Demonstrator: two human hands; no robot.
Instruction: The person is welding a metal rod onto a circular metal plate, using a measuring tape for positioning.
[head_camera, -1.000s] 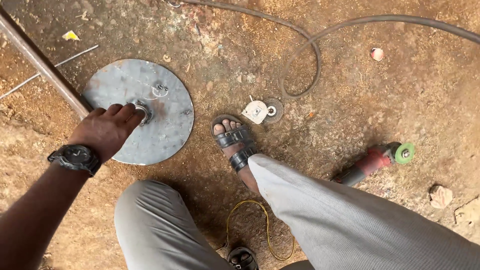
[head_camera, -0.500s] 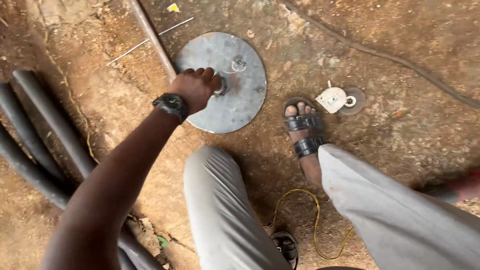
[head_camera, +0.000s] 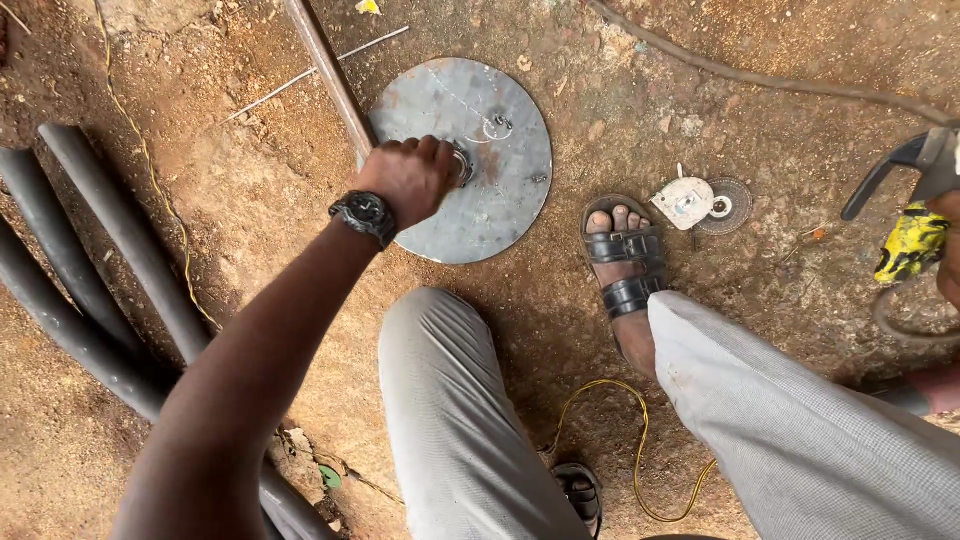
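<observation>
From my view I look straight down on the left hand (head_camera: 412, 178), which reaches forward on a long, nearly straight arm that crosses from the lower left. A black wristwatch (head_camera: 364, 213) sits on the wrist, back of the hand up. The fingers curl into a loose fist, closed around a small metal ring (head_camera: 466, 165) fixed near the middle of a round steel plate (head_camera: 500, 200). The plate lies flat on the dirt ground (head_camera: 250, 200), its left edge against a rusty metal bar (head_camera: 330, 75) that runs up and away.

At the far right edge I see only a sliver of the right hand (head_camera: 948, 262) beside a yellow and black tool (head_camera: 908, 240); I cannot tell whether it is closed on it.

A sandalled foot (head_camera: 622, 255) stands just right of the plate, with a small grinder guard and disc (head_camera: 700, 203) close beside it. Dark pipes (head_camera: 90, 260) lie on the left, and a yellow wire (head_camera: 640, 450) loops between the grey trouser legs.
</observation>
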